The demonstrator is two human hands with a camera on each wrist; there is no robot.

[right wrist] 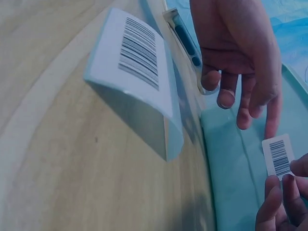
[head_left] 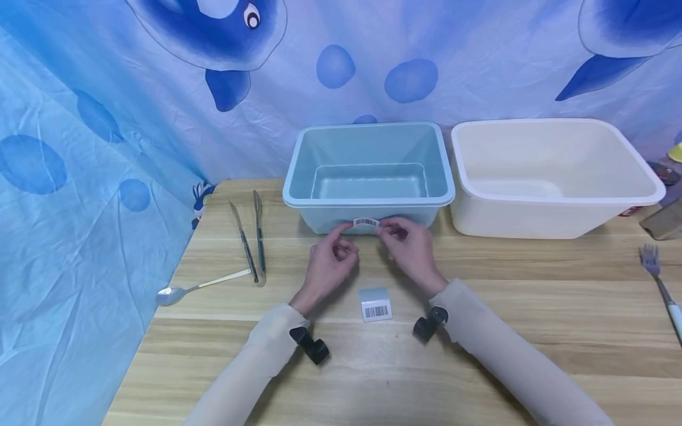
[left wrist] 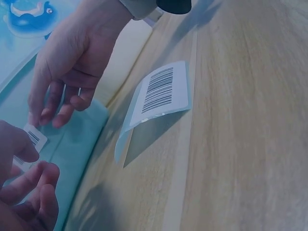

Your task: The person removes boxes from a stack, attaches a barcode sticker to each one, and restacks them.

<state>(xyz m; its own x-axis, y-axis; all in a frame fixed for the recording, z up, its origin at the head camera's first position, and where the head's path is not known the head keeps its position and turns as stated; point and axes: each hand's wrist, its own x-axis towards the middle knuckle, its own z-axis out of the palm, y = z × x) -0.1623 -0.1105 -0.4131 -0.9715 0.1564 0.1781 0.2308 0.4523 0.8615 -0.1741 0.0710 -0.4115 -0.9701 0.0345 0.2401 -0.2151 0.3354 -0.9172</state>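
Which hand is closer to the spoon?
Left. The left hand is right of the spoon, at one end of the small sticker; the right hand is farther right, at the sticker's other end.

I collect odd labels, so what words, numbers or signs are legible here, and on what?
Readable words or numbers: none.
Sticker at the blue bin: barcode, no legible digits.
Label on the table: barcode, no legible digits.
Red patch by the white bin: any print too small to read.
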